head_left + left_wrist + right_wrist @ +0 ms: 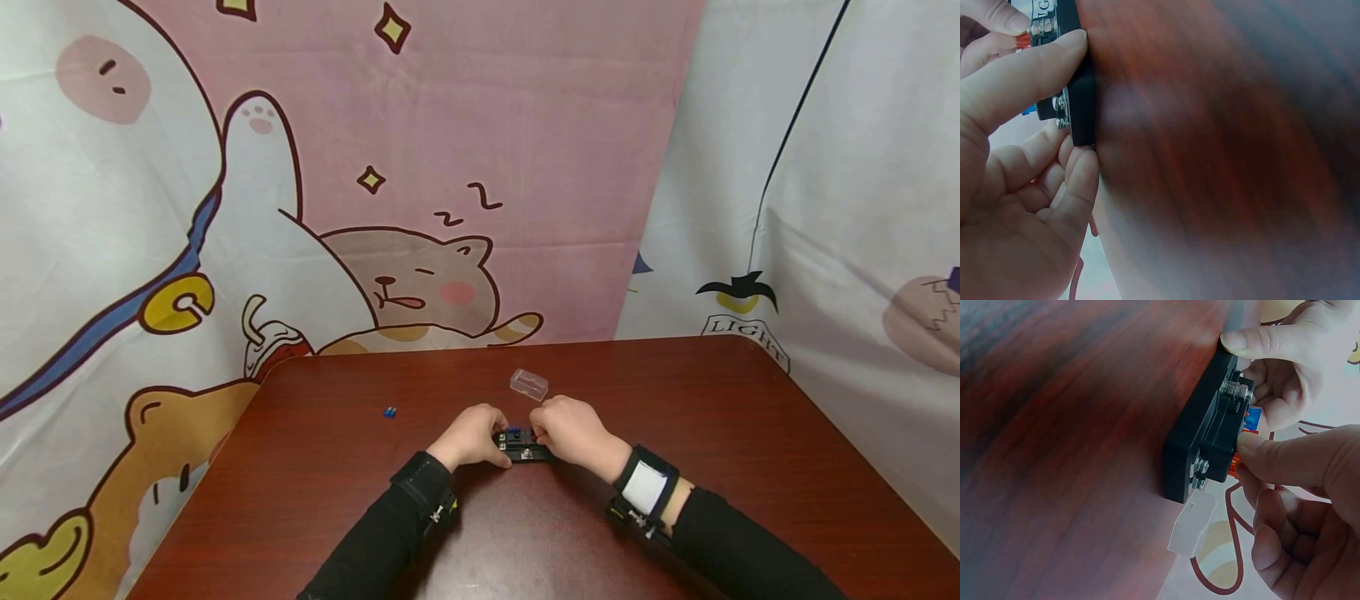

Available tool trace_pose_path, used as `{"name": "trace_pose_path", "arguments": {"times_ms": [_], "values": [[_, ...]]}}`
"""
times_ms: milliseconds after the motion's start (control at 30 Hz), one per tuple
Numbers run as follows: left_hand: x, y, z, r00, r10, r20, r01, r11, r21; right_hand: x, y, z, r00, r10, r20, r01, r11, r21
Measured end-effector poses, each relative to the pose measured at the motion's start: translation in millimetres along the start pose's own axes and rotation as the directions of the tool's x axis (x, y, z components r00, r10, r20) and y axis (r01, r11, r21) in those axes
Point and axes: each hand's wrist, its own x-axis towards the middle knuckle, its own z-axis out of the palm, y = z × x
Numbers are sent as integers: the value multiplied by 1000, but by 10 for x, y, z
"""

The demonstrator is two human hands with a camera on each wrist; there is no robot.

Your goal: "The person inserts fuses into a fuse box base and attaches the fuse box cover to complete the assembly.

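A black fuse block (522,455) with metal screw terminals lies on the table between both hands. My left hand (472,435) grips its left end, the thumb along the near side and the fingers at the end in the left wrist view. At the block's right part, my right hand (573,429) pinches a red blade fuse (1234,466) on its top between thumb and index finger. The other fingers of that hand are curled. Beside the red one, a blue blade fuse (1253,419) sticks up from the block. The fingers partly hide the red fuse.
A clear plastic cover (529,384) lies on the brown table (315,517) just behind the block. Small blue pieces (390,412) rest farther left. A printed cloth (570,167) hangs behind the table's back edge.
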Motion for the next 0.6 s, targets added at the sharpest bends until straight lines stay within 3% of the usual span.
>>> {"name": "trace_pose_path", "arguments": {"times_ms": [200, 400, 600], "values": [[3, -2, 6, 1000, -1, -3, 1, 1000, 8, -10, 20, 18, 1000, 17, 8, -18, 999, 30], [-1, 1, -1, 1000, 1, -2, -1, 1000, 12, -34, 32, 33, 995, 90, 38, -93, 992, 90], [13, -20, 13, 1000, -3, 4, 3, 1000, 7, -48, 30, 43, 987, 143, 78, -149, 985, 84]]}}
